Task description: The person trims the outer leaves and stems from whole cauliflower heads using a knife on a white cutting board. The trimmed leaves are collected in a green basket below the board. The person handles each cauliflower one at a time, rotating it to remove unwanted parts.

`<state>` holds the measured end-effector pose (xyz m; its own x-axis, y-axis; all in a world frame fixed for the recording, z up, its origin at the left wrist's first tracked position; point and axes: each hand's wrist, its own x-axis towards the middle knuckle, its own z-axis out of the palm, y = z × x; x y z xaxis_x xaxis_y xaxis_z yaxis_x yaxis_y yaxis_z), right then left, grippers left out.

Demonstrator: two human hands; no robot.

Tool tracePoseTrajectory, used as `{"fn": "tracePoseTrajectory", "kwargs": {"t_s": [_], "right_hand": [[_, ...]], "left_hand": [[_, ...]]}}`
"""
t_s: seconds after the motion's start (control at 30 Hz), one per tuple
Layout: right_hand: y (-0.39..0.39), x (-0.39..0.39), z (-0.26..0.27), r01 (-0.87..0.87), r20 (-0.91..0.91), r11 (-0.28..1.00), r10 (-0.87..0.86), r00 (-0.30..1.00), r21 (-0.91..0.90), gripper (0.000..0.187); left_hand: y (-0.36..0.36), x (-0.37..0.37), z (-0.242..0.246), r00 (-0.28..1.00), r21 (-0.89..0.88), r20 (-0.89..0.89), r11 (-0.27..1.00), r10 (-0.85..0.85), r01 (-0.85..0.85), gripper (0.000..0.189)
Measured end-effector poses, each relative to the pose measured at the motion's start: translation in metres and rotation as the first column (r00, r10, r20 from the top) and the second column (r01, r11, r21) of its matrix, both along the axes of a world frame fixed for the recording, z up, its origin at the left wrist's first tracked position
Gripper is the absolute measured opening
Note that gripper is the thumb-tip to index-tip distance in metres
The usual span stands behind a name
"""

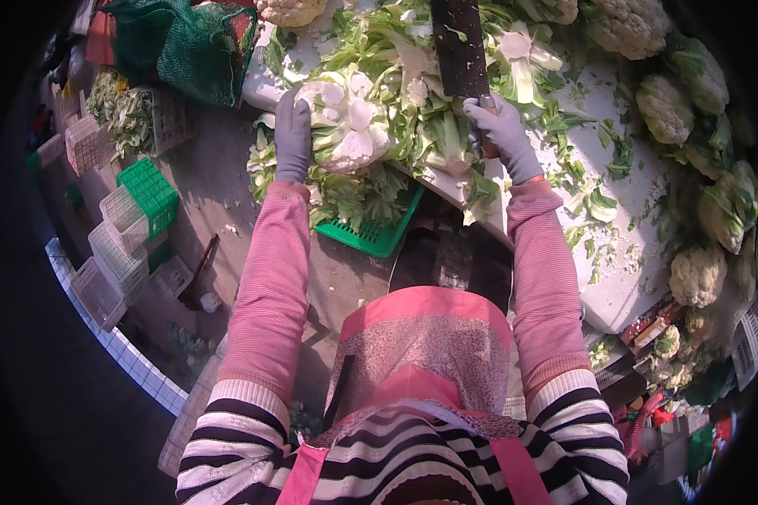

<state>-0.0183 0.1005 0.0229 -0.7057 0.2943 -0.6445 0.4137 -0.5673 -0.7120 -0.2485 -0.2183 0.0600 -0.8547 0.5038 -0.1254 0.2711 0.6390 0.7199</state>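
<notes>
My gloved left hand (294,136) grips the left side of a cauliflower head (347,123), whose pale cut stem side faces up. Some white cut faces show on it, with short leaf stubs around. In my gloved right hand (502,132) is the wooden handle of a broad cleaver (460,47). Its dark blade points away from me, flecked with bits of cauliflower, above the trimmed leaves. Cut leaves and stalks (439,136) lie in a heap between my hands. Beyond the blade, to its right, a cut stalk with leaf ribs (518,53) shows.
Under the table edge stands a green plastic crate (372,243) with leaves over it. Whole cauliflowers (666,107) line the right side of the white table (631,265). A green mesh sack (183,50) sits at the upper left. Stacked crates (126,214) stand on the floor at left.
</notes>
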Motion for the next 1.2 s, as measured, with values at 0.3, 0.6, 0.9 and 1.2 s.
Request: {"fn": "tracePoseTrajectory", "kwargs": {"t_s": [0.3,0.6,0.9,1.2], "right_hand": [[-0.132,-0.052,0.048,-0.201,0.093,0.978,0.205,0.974,-0.050,0.082],[-0.164,0.043,0.060,-0.262,0.111,0.956,0.248,0.962,0.134,0.083],[0.050,0.260,0.139,0.312,0.098,0.888,-0.363,0.927,0.338,0.076],[0.388,0.477,0.176,0.132,-0.164,-0.104,-0.764,0.624,0.986,0.055]], "left_hand": [[-0.032,0.018,0.007,0.592,0.309,0.800,0.778,0.099,-0.547,0.045],[-0.036,0.210,0.066,0.751,0.239,0.579,0.814,0.317,-0.529,0.080],[0.239,0.339,0.143,0.568,0.487,0.769,0.844,-0.292,-0.226,0.072],[0.507,0.344,0.165,0.441,0.755,0.526,0.638,-0.727,0.151,0.070]]}}
